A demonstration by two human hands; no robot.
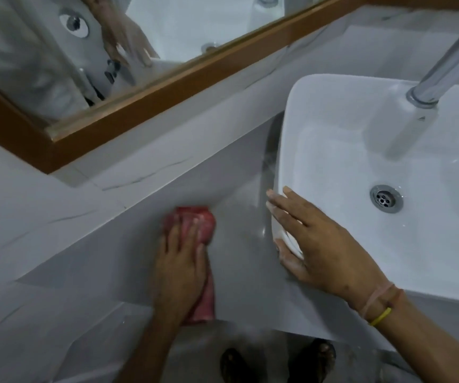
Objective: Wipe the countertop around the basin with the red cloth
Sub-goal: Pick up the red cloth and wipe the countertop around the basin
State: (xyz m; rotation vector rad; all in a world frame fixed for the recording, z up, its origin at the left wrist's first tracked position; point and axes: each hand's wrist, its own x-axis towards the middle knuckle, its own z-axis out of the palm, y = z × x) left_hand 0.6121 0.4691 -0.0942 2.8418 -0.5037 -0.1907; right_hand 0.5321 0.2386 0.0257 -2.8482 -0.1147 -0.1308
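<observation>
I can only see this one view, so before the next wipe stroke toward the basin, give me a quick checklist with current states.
1. Red cloth under the left hand, flat on the countertop: ok.
2. Left grip on the cloth: palm pressing down, fingers spread over it: ok.
3. Right hand braced on the basin edge, apart from the cloth: ok.
4. Path between cloth and basin free of objects: ok.
5. Strip of countertop close under the basin's left side already clean: cannot tell, it is shadowed.
6. Faucet running: cannot tell, no stream visible.
</observation>
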